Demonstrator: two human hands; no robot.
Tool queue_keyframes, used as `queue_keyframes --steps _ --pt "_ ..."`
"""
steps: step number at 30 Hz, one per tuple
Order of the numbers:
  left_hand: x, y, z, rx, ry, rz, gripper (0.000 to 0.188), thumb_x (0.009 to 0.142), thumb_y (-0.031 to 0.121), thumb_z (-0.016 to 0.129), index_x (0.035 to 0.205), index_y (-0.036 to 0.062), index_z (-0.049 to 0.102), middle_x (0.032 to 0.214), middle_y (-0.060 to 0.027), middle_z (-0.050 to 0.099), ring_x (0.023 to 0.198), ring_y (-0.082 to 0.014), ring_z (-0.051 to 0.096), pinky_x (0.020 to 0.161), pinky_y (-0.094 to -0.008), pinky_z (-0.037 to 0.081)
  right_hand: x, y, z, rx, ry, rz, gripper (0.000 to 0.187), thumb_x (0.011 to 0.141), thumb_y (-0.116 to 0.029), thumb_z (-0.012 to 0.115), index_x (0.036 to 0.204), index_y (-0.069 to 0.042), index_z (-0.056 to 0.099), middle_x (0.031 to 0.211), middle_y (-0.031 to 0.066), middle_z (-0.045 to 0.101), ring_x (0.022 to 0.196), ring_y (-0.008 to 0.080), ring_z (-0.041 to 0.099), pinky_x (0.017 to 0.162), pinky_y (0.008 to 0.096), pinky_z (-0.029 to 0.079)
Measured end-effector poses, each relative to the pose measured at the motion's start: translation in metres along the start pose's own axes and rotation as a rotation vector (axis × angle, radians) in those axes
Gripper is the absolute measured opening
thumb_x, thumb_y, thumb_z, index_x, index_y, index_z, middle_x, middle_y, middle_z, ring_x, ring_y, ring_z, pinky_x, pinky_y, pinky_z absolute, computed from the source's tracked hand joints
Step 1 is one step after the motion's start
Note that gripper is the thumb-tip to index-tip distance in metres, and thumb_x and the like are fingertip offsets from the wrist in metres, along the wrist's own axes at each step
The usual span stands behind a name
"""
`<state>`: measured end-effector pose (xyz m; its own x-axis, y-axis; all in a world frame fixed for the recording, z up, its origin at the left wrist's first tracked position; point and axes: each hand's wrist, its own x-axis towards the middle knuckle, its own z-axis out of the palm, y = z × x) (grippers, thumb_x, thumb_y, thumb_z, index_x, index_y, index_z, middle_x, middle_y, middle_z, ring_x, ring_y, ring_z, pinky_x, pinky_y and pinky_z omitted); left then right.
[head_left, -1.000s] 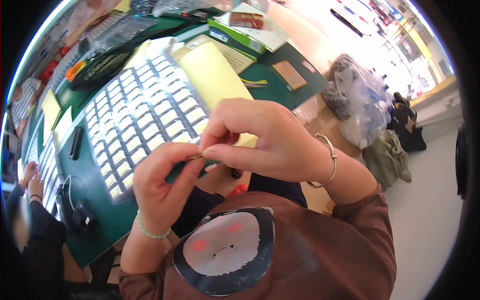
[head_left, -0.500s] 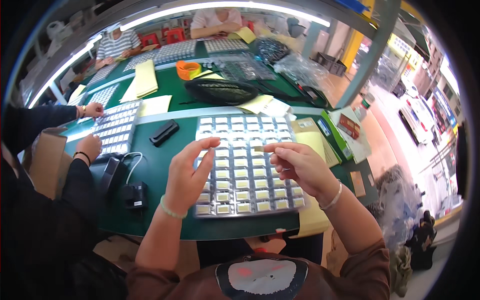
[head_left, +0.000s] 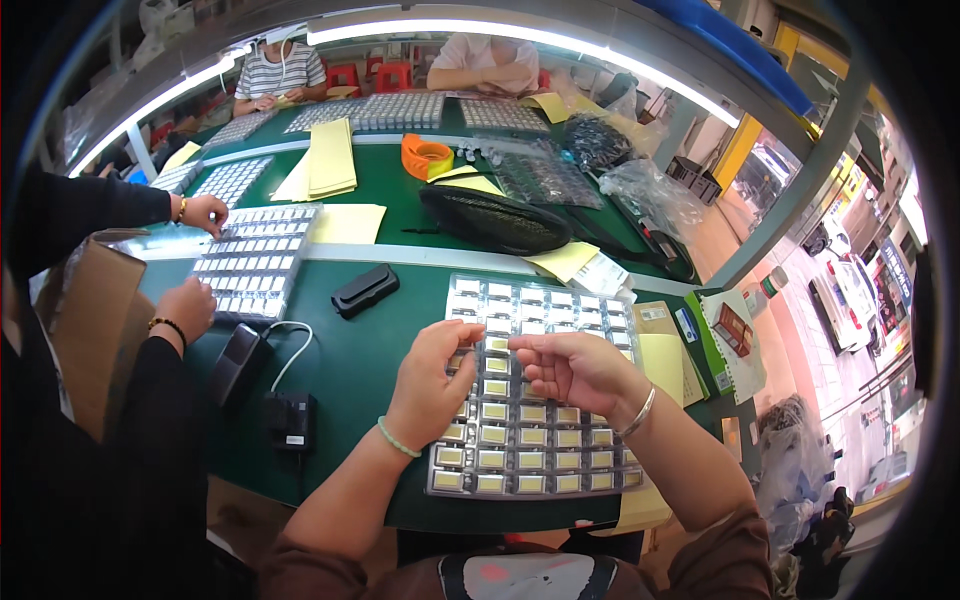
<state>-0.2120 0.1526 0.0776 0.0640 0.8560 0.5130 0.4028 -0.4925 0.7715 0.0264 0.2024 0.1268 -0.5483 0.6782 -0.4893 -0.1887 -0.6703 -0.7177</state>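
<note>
A clear plastic tray [head_left: 510, 482] lies on the green table, filled with rows of small rectangular pieces. The nearer rows have pale yellow faces; the farther ones look white. My left hand [head_left: 432, 385] hovers over the tray's left side, its thumb and bent index finger apart with nothing visible between them. Over the middle, my right hand [head_left: 580, 368] has its thumb and index finger pressed together. Their tips are beside a yellow-faced piece [head_left: 497, 345]; whatever they pinch is too small to make out. Both hands hide part of the tray.
At left, a co-worker's hands [head_left: 185, 305] work at another filled tray [head_left: 250, 265]. A black case [head_left: 365, 290], a black adapter [head_left: 291, 420] and a cardboard box [head_left: 95, 330] are nearby. Beyond lie a black mesh bag [head_left: 495, 222], orange tape [head_left: 425, 157] and yellow sheets [head_left: 333, 160].
The view has shifted, so the table sits lower and farther right. My hands have drawn closer together, the right fingertips now down beside a piece in the tray.
</note>
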Motion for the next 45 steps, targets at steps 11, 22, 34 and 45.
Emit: queue_keyframes --steps 11,22,34,45 --pt "0.003 0.002 -0.001 0.091 0.014 0.079 0.033 0.094 0.002 0.063 0.127 0.0011 0.067 0.117 -0.0144 0.074 0.125 -0.0350 0.062 0.106 -0.0432 0.050 0.004 0.005 0.005 -0.002 0.022 -0.027 0.035 0.110 -0.016 0.052 0.138 0.004 0.060 0.106 0.0038 0.075 0.092 0.0160 0.074 0.088 0.0329 0.062" --pt "0.004 0.006 -0.001 0.119 0.013 0.093 0.033 0.094 0.001 0.063 0.126 0.0024 0.068 0.119 -0.0131 0.073 0.123 -0.0353 0.063 0.106 -0.0439 0.050 0.004 0.003 0.008 -0.046 0.044 -0.028 0.033 0.109 -0.015 0.054 0.134 0.005 0.063 0.103 0.0039 0.076 0.093 0.0171 0.076 0.091 0.0347 0.063" --pt "0.002 0.016 -0.004 0.410 -0.130 0.168 0.039 0.094 0.004 0.060 0.133 0.0094 0.068 0.123 -0.0119 0.072 0.127 -0.0352 0.061 0.113 -0.0524 0.040 0.003 0.001 0.018 -0.106 0.116 -0.026 0.027 0.107 -0.015 0.058 0.125 0.004 0.066 0.101 0.0064 0.073 0.093 0.0183 0.075 0.086 0.0332 0.064" --pt "0.002 0.014 -0.002 0.438 -0.146 0.146 0.040 0.097 0.006 0.059 0.136 0.0110 0.065 0.125 -0.0106 0.072 0.128 -0.0322 0.060 0.116 -0.0538 0.037 -0.005 0.015 0.044 -1.080 0.375 -0.371 0.034 0.103 -0.011 0.053 0.131 0.002 0.067 0.099 0.0156 0.076 0.084 0.0303 0.074 0.079 0.0384 0.061"
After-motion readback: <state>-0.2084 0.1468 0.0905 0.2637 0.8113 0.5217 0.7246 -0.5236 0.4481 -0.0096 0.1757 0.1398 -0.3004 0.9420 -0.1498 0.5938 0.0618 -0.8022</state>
